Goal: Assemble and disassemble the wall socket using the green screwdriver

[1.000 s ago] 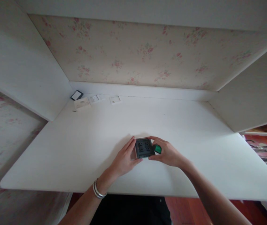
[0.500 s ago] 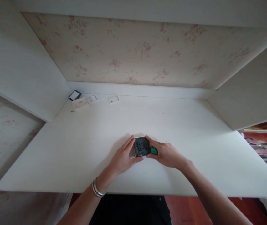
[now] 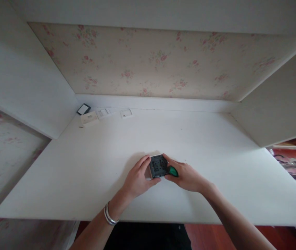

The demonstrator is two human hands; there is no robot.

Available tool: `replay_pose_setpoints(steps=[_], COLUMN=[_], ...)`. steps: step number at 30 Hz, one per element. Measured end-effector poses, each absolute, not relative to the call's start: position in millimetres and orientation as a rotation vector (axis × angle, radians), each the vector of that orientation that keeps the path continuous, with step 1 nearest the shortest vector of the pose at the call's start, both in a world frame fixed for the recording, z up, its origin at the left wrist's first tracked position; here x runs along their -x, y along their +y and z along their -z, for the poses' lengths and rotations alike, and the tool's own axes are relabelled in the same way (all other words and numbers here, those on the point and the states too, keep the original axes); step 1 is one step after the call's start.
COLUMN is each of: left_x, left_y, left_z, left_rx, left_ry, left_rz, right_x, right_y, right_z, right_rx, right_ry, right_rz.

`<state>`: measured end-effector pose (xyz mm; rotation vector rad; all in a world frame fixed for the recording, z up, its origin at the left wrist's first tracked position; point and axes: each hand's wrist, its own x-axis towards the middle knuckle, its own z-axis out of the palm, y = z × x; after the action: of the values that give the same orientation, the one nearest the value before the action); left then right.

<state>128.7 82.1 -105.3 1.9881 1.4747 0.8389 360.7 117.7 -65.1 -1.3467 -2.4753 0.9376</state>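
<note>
Back from the desk edge (image 3: 59, 218), both hands (image 3: 135, 176) (image 3: 185, 175) hold the dark module (image 3: 159, 166).

We look to be in a home — flowered wallpaper (image 3: 142, 59) behind the white worktop (image 3: 80, 180), reddish wooden floor (image 3: 206, 238) below.

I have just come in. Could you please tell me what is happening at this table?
A person holds a dark boxy unit between the left hand and the right hand. A green object is in the right hand's grip; its full shape is hidden. Toward the back left of the white table lie a pale box-like piece and a pale square frame.
</note>
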Motion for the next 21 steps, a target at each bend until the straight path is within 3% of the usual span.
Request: replay_pose_setpoints(steps=[21], left_x=[-122.1], left_y=[85.9], left_z=[110.1], left_rx=[-2.015], left_ry=[1.403], left_rz=[-0.782], right_x=[-365.7], right_y=[122.3], right_z=[72.8], right_rx=[1.437], right_ry=[-2.332], right_rz=[-1.047])
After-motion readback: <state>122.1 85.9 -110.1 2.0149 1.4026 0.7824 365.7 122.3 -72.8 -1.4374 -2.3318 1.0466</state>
